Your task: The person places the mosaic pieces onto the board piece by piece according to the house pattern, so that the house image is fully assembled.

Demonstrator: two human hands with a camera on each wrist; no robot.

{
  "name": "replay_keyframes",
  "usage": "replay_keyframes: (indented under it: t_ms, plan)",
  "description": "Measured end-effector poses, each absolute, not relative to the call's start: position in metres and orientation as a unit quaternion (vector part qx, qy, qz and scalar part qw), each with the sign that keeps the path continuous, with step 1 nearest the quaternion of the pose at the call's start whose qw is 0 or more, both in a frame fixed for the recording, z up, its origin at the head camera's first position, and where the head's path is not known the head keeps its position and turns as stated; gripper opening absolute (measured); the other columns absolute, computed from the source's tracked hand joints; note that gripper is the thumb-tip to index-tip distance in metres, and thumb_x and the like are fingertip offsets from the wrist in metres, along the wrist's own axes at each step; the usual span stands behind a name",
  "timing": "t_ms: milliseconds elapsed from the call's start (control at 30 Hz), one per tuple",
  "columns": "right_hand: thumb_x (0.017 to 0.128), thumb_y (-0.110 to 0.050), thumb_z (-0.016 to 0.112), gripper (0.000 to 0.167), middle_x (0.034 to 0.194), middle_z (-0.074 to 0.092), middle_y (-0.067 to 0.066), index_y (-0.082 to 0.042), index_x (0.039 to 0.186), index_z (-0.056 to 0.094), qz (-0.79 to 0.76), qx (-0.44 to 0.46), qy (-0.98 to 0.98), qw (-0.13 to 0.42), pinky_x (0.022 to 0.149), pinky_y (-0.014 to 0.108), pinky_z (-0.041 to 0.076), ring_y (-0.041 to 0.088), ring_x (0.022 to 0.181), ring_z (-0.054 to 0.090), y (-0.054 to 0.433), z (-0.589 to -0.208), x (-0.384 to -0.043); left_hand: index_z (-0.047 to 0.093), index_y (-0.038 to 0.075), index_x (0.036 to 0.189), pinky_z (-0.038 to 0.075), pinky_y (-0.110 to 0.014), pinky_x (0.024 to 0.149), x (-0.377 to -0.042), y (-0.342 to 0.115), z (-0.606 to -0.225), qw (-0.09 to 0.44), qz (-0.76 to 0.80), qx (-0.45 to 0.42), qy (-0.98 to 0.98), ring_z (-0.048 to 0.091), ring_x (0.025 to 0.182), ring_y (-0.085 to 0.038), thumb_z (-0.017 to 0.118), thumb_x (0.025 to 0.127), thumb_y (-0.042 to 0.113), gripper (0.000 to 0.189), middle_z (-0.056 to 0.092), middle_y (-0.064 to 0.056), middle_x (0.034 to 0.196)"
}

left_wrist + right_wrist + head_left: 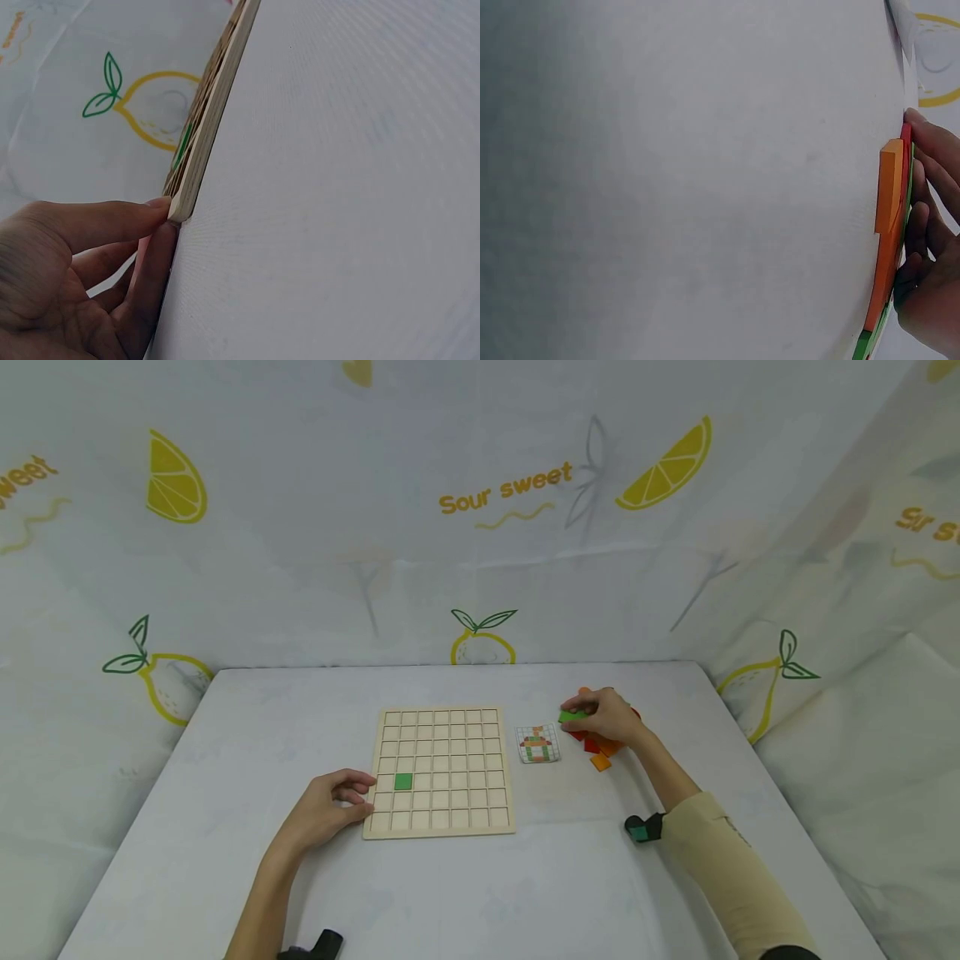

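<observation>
A wooden grid board (457, 787) lies flat on the table with one green square tile (403, 782) in a cell at its left. My left hand (334, 800) holds the board by its left edge near the front corner; thumb and fingers meet that corner in the left wrist view. To the right, my right hand (606, 714) pinches a green piece (572, 716) between thumb and fingers above a pile of pieces. Red pieces (592, 746) and an orange piece (601, 762) show under and beside that hand, which hides part of the pile.
Between board and pile lies a small pattern card (537, 744) with a coloured figure on a grid. A white cloth with lemon prints (483, 647) hangs behind the table. A dark device (643, 828) is by the right wrist.
</observation>
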State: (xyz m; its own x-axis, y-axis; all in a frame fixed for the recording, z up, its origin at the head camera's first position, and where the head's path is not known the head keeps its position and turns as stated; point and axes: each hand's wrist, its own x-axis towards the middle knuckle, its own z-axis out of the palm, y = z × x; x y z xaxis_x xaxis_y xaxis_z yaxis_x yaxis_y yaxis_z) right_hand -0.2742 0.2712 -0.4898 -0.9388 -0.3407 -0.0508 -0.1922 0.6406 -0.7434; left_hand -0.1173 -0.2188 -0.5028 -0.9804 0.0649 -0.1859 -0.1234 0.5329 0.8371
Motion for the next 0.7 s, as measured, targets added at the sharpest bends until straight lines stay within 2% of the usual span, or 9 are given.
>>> replay_keyframes:
  t_ms: [233,467,700]
  plan:
    - [0.091,-0.018,0.089,0.033,0.105,0.078,0.021,0.001,0.116,0.081,-0.374,-0.144,0.912,0.083,0.067,0.022,0.041,0.018,0.079,0.051,0.2705,-0.4919,-0.2765,0.073,0.002,0.126,0.050,-0.022,0.080,-0.1170,-0.2202,-0.5023,0.097,0.483,-0.014,0.870,0.065,0.091,-0.015,0.085,0.087,0.007,0.042,0.073,-0.012,0.112]
    - [0.091,-0.020,0.088,0.033,0.110,0.079,0.019,0.000,0.115,0.081,-0.364,-0.138,0.918,0.075,0.073,0.021,0.049,0.017,0.085,0.058,0.2700,-0.4895,-0.2749,0.073,0.002,0.126,0.050,-0.022,0.080,-0.1175,-0.2197,-0.5006,0.097,0.482,-0.012,0.871,0.065,0.091,-0.014,0.085,0.087,0.007,0.041,0.073,-0.012,0.111]
    - [0.093,-0.020,0.087,0.032,0.106,0.075,0.017,-0.002,0.119,0.080,-0.376,-0.142,0.913,0.070,0.074,0.022,0.048,0.023,0.090,0.057,0.2683,-0.4824,-0.2719,0.073,0.002,0.126,0.049,-0.023,0.080,-0.1172,-0.2191,-0.5011,0.097,0.483,-0.015,0.870,0.065,0.091,-0.015,0.085,0.087,0.007,0.041,0.073,-0.012,0.111]
